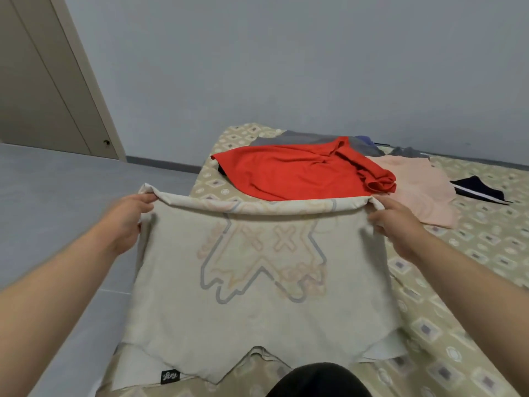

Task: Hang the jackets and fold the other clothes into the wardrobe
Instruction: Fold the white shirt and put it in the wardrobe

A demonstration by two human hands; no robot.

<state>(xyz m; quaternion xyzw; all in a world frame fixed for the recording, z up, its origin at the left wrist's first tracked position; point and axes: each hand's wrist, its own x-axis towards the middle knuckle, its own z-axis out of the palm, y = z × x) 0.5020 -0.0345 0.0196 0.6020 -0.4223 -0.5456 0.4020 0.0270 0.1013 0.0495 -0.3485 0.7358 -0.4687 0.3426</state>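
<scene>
**Left hand (128,222) and right hand (398,224) pinch the cream T-shirt (257,310)**

Left hand's fingers curl round the shirt's left edge, at one end of a rolled-over fold. Between the hands the shirt lies spread on the near corner of the bed (458,325). The right hand pinches the matching right edge. Beyond lie a red shirt (294,173) and, further right, a pink top (420,190). The cloth looks thin, limp and light, so it should sag wherever unsupported. Holding both fold ends seems right.
</scene>
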